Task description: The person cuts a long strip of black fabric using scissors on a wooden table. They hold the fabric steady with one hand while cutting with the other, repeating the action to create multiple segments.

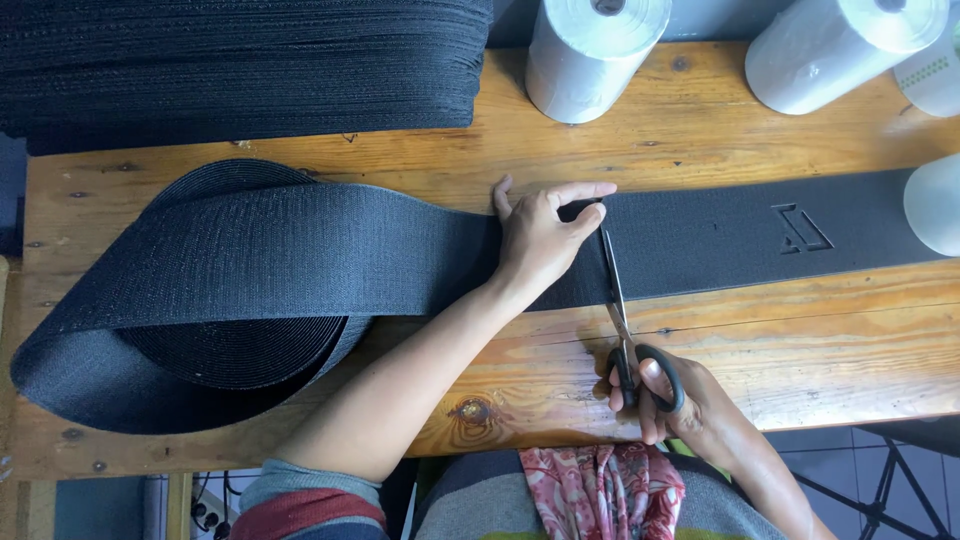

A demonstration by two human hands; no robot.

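Head view, count of items: one large coil of black webbing [215,310] is lying flat on the left of the wooden table [700,140], with one loose band [720,235] running from it to the right across the boards. One stack of folded black webbing [240,65] is sitting along the far left edge. Four white rolls are standing or lying at the far right: one upright roll [590,55], one tilted roll [840,50], one partly cut off at the corner [935,75], and one at the right edge [935,205] overlapping the band's end. One pair of black-handled scissors [625,320] is in use. An angular emblem [800,228] is showing on the band, right of the cut line.

Hands: the left hand [540,240] is pressing flat on the band, fingers spread partly apart, the forefinger stretched to the right and the fingertips touching the scissor tips. The right hand [670,395] is gripping the scissor handles at the near table edge, thumb and fingers threaded through the loops and closed around them. The blades are pointing away from the person, crossing the band's near edge, and are appearing almost together
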